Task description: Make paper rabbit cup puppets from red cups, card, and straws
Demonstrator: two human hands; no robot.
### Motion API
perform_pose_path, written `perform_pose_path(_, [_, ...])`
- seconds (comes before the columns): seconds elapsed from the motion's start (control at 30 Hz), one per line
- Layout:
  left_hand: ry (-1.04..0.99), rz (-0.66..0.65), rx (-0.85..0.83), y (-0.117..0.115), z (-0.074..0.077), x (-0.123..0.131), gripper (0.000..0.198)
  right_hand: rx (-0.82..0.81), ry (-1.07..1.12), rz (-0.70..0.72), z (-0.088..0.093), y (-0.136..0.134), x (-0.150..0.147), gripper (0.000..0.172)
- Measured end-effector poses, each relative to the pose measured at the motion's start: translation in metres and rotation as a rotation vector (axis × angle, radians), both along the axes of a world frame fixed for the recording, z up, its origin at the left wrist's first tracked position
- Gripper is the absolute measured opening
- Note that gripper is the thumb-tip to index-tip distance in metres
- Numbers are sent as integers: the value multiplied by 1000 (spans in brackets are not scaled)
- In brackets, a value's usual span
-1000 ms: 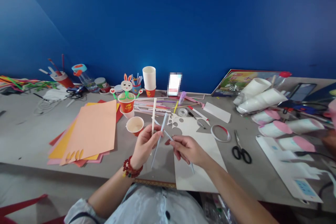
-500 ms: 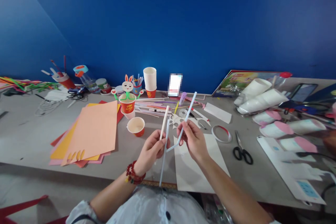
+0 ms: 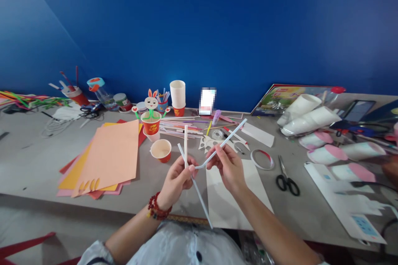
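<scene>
My left hand [image 3: 177, 180], with a red bead bracelet on the wrist, is closed round a white straw [image 3: 185, 140] that stands upright and a light-blue straw [image 3: 200, 198] that slants down toward my body. My right hand [image 3: 228, 165] pinches a second light-blue straw [image 3: 230, 136], which rises to the upper right and bends near my left fingers. Both hands hover above a white sheet [image 3: 236, 198] at the table's near edge. A small red paper cup [image 3: 161, 150] stands just left of my left hand.
Orange and red paper sheets [image 3: 107, 157] lie at the left. Black scissors [image 3: 286, 180] and a tape ring [image 3: 261, 158] lie at the right. A rabbit cup figure [image 3: 151, 118], loose straws [image 3: 180, 128] and stacked white cups [image 3: 177, 93] sit behind. Pink-and-white cups [image 3: 326, 151] crowd the far right.
The right hand's blue straw has swung lower and further right. The left hand's white straw has turned upright, and its blue straw now slants down to the right instead of hanging straight down.
</scene>
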State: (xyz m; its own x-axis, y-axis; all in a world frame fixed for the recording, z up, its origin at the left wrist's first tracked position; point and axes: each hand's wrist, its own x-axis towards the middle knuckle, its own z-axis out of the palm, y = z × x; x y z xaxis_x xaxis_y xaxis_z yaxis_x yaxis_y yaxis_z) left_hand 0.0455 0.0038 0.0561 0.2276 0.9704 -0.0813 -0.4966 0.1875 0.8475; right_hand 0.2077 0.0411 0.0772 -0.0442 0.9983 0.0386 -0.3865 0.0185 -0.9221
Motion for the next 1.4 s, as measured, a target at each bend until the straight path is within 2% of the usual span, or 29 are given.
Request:
perform_pose_path(0.2, [23, 174, -4, 5, 1, 1, 32, -39, 111, 0, -4, -14, -6, 21])
perform_pose_path(0.37, [-18, 266, 20, 11, 6, 2, 31, -57, 171, 46, -18, -30, -14, 18])
perform_pose_path(0.5, [-35, 264, 42, 15, 11, -5, 27, -17, 173, 174, -34, -33, -5, 38])
perform_pose_path(0.57, [-35, 265, 53, 16, 13, -10, 27, 29, 98, 188, -41, -29, 9, 44])
perform_pose_path(0.6, [-34, 265, 58, 17, 14, -13, 27, 60, 19, 180, -42, -26, 18, 40])
perform_pose_path(0.67, [-25, 254, 66, 18, 14, -17, 28, 118, -181, 130, -41, -17, 36, 20])
perform_pose_path(0.7, [-16, 241, 66, 18, 14, -18, 28, 129, -260, 107, -38, -14, 44, 14])
perform_pose_path(0.8, [19, 189, 41, 19, 14, -18, 30, 118, -345, 153, -22, -7, 54, 20])
perform_pose_path(0.9, [46, 156, 22, 20, 12, -15, 32, 124, -429, 314, -5, -8, 42, 25])
perform_pose_path(1.0, [71, 147, 22, 20, 10, -13, 34, 143, -540, 422, 0, -11, 22, 23])
perform_pose_path(1.17, [74, 174, 12, 19, 6, -16, 34, 68, -469, 418, -10, -13, 1, 28])
perform_pose_path(1.4, [68, 160, -14, 18, 5, -13, 35, -6, -389, 417, -17, -14, -7, 33])
